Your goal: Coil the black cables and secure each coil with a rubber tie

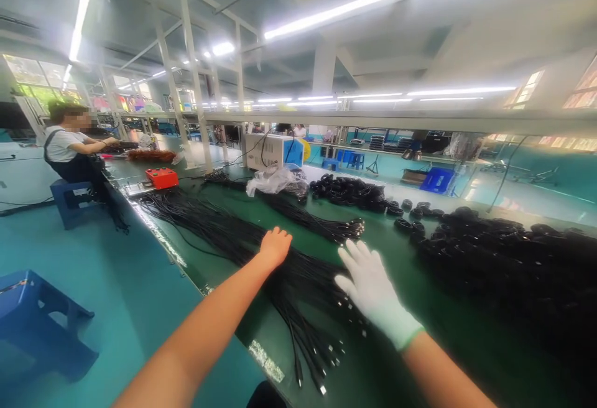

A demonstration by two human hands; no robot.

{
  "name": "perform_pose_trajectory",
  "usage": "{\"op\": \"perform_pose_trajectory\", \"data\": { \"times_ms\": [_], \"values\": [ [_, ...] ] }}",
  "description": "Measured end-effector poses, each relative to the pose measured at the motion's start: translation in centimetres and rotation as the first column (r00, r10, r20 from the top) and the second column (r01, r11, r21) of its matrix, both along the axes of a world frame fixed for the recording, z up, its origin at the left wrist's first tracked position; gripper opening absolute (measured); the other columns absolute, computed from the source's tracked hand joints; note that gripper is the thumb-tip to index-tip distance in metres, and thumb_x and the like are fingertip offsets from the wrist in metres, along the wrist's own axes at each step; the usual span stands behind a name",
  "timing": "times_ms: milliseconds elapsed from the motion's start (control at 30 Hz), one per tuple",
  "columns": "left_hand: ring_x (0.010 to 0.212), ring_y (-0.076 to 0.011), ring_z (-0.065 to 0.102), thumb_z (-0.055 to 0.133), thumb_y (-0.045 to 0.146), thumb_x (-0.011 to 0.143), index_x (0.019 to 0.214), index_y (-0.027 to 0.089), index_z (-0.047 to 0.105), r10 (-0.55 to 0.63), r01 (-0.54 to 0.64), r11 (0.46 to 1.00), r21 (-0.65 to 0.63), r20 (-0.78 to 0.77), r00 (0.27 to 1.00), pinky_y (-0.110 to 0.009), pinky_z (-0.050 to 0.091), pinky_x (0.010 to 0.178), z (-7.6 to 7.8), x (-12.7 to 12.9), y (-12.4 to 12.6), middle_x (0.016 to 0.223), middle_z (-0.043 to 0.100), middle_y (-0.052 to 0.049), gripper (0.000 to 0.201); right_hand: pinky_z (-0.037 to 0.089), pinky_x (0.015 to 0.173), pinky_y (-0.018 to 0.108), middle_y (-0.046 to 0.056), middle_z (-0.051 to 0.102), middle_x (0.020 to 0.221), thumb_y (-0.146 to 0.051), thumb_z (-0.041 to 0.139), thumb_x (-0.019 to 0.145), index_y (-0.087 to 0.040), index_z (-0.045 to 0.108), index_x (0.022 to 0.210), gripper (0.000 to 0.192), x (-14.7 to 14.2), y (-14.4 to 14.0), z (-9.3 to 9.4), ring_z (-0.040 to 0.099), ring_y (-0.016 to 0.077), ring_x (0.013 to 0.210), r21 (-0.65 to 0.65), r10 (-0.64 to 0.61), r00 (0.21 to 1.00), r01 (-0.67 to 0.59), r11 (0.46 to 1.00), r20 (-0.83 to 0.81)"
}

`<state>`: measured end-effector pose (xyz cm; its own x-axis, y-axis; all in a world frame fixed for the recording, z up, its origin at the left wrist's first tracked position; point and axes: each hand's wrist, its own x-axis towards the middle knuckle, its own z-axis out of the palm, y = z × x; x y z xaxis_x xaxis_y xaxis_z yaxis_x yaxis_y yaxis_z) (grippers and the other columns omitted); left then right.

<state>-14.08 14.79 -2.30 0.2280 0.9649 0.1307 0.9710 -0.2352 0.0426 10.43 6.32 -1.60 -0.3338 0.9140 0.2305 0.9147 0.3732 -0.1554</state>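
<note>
Both hands rest spread on the cable bundle (298, 277) — bare left hand (275, 246), gloved right hand (368, 280) — limp, light, tangle-prone strands, probably best gathered mid-length.

Bright, even light from ceiling tubes (333, 11), glaring white at top. Windows (35, 75) blown out upper left. Edges stretched, right side smeared.

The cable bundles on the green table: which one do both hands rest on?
The nearest bundle, under the bare left hand and gloved right hand; the farther bundle lies untouched.
</note>
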Motion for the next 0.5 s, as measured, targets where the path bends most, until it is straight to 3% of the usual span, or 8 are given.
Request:
{"op": "perform_pose_trajectory", "data": {
  "times_ms": [133, 233, 300, 400, 500],
  "values": [
    [0.097, -0.0189, 0.058, 0.050, 0.031, 0.090, 0.114, 0.017, 0.054, 0.032, -0.033, 0.999, 0.027, 0.011, 0.999, -0.039, 0.050, 0.083, 1.0, -1.4, 0.4, 0.117, 0.056, -0.008, 0.028, 0.014, 0.106, 0.059, 0.020, 0.028, 0.145, -0.051, 0.040, 0.085, -0.006, 0.037, 0.137, 0.068, -1.4, -0.9, -3.4, 0.022, 0.0386, 0.134, -0.157, -0.051, 0.997, 0.060, 0.986, 0.059],
    [0.098, -0.0193, 0.057, 0.051, 0.031, 0.090, 0.115, 0.017, 0.054, 0.056, -0.060, 0.995, 0.076, 0.059, 0.997, -0.040, 0.050, 0.083, 1.6, -2.0, 0.0, 0.117, 0.055, -0.008, 0.029, 0.013, 0.106, 0.058, 0.026, 0.027, 0.143, -0.057, 0.042, 0.081, 0.000, 0.036, 0.136, 0.079, -2.6, -2.9, -6.5, 0.023, 0.0408, 0.133, -0.105, -0.222, 0.975, 0.224, 0.969, 0.030],
    [0.098, -0.0193, 0.058, 0.051, 0.031, 0.090, 0.115, 0.017, 0.054, 0.062, -0.069, 0.995, 0.078, 0.090, 0.994, -0.040, 0.050, 0.083, 1.8, -2.0, -0.4, 0.116, 0.056, -0.008, 0.029, 0.013, 0.106, 0.058, 0.027, 0.031, 0.142, -0.057, 0.047, 0.078, -0.001, 0.039, 0.134, 0.080, -3.0, -3.7, -7.4, 0.026, 0.0409, 0.132, -0.066, -0.251, 0.966, 0.247, 0.967, -0.054],
    [0.097, -0.0190, 0.058, 0.051, 0.031, 0.090, 0.114, 0.017, 0.054, 0.082, -0.096, 0.991, 0.095, 0.146, 0.986, -0.039, 0.050, 0.082, 2.0, -1.9, -0.8, 0.115, 0.056, -0.008, 0.028, 0.014, 0.104, 0.060, 0.025, 0.038, 0.138, -0.056, 0.051, 0.076, -0.004, 0.046, 0.130, 0.075, -2.5, -3.7, -6.5, 0.030, 0.0410, 0.130, -0.074, -0.243, 0.964, 0.235, 0.969, -0.113],
    [0.096, -0.0187, 0.058, 0.052, 0.031, 0.089, 0.113, 0.017, 0.054, 0.102, -0.148, 0.971, 0.186, 0.234, 0.967, -0.039, 0.051, 0.082, 3.1, -2.1, -0.8, 0.115, 0.057, -0.008, 0.028, 0.018, 0.105, 0.058, 0.021, 0.040, 0.138, -0.048, 0.046, 0.079, -0.006, 0.048, 0.129, 0.065, -1.3, -3.9, -4.0, 0.032, 0.0377, 0.130, -0.083, -0.248, 0.964, 0.241, 0.967, -0.095]
  ]
}}
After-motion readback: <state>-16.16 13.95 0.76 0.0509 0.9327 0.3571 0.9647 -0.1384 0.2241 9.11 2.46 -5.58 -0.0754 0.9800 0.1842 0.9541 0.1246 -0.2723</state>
